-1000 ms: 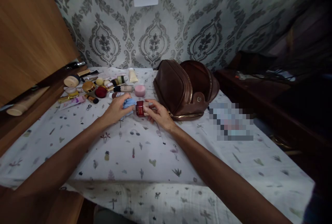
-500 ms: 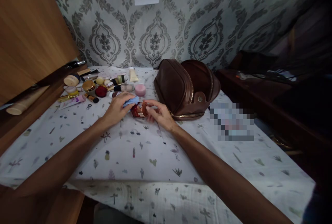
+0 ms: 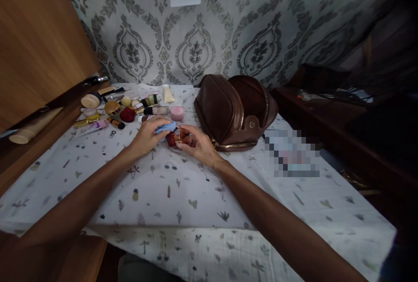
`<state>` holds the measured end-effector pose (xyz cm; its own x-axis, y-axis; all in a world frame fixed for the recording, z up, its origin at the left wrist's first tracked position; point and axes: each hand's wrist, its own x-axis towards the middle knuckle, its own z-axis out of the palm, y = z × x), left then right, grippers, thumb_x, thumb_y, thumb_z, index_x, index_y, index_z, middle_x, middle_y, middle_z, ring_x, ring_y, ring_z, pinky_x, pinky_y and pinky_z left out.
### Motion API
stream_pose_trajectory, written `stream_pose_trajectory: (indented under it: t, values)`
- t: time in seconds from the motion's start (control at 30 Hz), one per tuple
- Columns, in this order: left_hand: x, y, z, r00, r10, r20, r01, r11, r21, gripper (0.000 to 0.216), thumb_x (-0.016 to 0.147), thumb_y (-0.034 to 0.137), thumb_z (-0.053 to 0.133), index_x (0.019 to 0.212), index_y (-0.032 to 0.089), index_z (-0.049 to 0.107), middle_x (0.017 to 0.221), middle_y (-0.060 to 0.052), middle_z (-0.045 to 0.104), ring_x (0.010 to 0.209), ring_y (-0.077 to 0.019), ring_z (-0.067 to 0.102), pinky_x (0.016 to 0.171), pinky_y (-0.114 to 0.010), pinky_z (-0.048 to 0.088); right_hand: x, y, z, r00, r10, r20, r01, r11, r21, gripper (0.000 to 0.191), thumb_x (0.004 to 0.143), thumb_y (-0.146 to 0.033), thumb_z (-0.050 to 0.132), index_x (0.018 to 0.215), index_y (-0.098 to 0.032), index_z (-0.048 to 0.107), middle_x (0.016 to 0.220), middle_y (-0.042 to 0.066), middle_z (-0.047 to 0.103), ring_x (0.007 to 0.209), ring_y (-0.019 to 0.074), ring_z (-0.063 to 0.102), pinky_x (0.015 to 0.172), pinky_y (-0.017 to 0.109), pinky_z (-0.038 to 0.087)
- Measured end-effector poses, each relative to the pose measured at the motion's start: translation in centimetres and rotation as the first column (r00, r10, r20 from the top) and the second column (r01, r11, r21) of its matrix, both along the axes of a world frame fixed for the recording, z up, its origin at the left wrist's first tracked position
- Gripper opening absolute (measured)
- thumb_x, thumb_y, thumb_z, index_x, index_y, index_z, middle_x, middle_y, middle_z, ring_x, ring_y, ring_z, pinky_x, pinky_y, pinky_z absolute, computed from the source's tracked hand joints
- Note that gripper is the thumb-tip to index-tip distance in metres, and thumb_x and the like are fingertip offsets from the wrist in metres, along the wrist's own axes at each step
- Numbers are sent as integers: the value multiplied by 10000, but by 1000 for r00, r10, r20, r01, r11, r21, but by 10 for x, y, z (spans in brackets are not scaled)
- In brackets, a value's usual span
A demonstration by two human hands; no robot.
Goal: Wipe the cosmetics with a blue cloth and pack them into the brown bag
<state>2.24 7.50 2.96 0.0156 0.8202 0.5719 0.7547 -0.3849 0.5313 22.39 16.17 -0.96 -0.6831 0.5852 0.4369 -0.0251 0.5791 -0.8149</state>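
A: Left hand (image 3: 148, 136), state?
B: Curled narrow over a blue cloth (image 3: 165, 127), fingers closed on it. Cloth pressed vs. the top of the red bottle (image 3: 172, 137).
A: And right hand (image 3: 198, 145)?
B: Wrapped round that same bottle from the right, thumb + fingers closed on it. Bottle between both hands, low over the tablecloth (image 3: 183, 195), mid-width, toward the far half. Resting or lifted: can't tell.
A: Crowding nearby?
B: Tight on two sides. Brown bag (image 3: 228, 112) just beside the right hand, unzipped, halves parted. Pink jar (image 3: 176, 113) just behind the cloth. Cosmetics cluster (image 3: 120, 108) behind + left of the left hand, spread to the far-left corner.
A: Edges?
B: Near table edge well apart from the hands, tablecloth draped over it. Left edge along a wooden ledge (image 3: 48, 114), w/ a beige tube (image 3: 31, 129) lying on it. Far edge hard vs. the patterned wall (image 3: 261, 34). Right: dark wooden furniture (image 3: 342, 116) just past the table.
A: Open room?
B: Mostly toward the body. Bare printed cloth from wrists to near edge, both forearms stretched across it. Another free stretch front-right of the bag, nearer than a blurred patch (image 3: 291, 153).
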Motion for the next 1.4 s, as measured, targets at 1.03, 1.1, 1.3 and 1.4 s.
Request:
stream_pose_trajectory:
  t: [1.03,1.1,1.3,1.4]
  values:
    - [0,0,1,993,-118,-6,119,992,41,230,895,353,643,1011,185,749,1075,-108,732,1027,-229,681,922,-353,530,2,2,4,999,21,36,-10,956,-295,508,814,-519,677,1212,-225,562,981,29,622,551,84,544,426,202,416]
    - [0,-1,2,993,-122,2,121,992,41,241,897,378,643,1005,192,751,1078,-107,733,1030,-231,681,924,-354,531,2,0,5,999,25,47,-7,940,-342,473,822,-561,661,1143,-222,584,894,8,622,504,80,534,392,196,387]
    - [-1,-1,3,990,-141,9,141,988,60,266,896,409,652,1015,193,751,1077,-108,730,1032,-229,679,919,-354,536,3,-1,7,995,-15,102,44,958,-284,416,856,-583,620,1059,-222,585,753,-30,603,489,94,547,432,208,410]
    - [1,-2,3,986,-166,-10,166,985,44,252,910,385,639,1035,197,750,1105,-109,717,1025,-218,676,922,-355,533,3,0,7,990,-56,131,89,962,-258,395,884,-594,574,1001,-217,575,727,-30,605,489,108,567,450,226,426]
